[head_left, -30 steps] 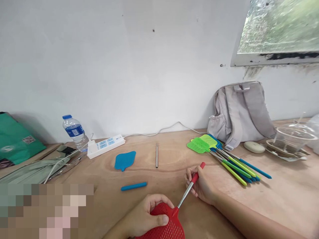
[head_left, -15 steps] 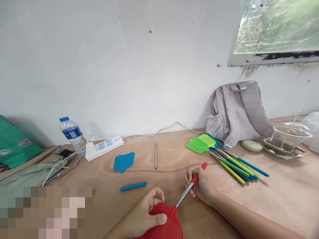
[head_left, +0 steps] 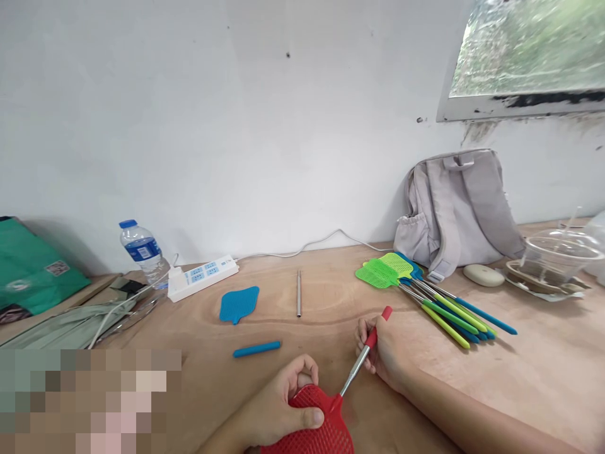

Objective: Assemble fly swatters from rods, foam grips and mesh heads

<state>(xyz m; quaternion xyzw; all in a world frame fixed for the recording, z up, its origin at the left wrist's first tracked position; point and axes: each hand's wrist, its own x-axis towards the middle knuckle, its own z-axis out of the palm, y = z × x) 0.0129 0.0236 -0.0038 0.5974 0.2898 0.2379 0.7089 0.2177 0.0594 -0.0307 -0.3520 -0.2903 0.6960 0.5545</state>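
A red fly swatter (head_left: 333,429) with a metal rod spans between my two hands. My left hand (head_left: 283,407) grips its mesh head at the bottom of the view, thumb on top. My right hand (head_left: 385,353) is wrapped round the red handle, the rod slanting down to the head. Beyond my hands lie a loose blue swatter head (head_left: 239,304), a bare metal rod (head_left: 299,294) and a blue handle (head_left: 257,349), all apart from one another. To the right, several fly swatters (head_left: 444,309) with green, yellow and blue parts lie in a pile.
A white power strip (head_left: 204,277) and a water bottle (head_left: 144,251) stand at the back left, near a green bag (head_left: 40,268). A grey backpack (head_left: 466,214) leans on the wall, with a plastic bowl (head_left: 562,252) farther right. A blurred patch covers the lower left.
The whole view has shifted slightly, so things appear a little farther right. Both hands keep their hold on the red fly swatter, and the loose pieces lie as before.
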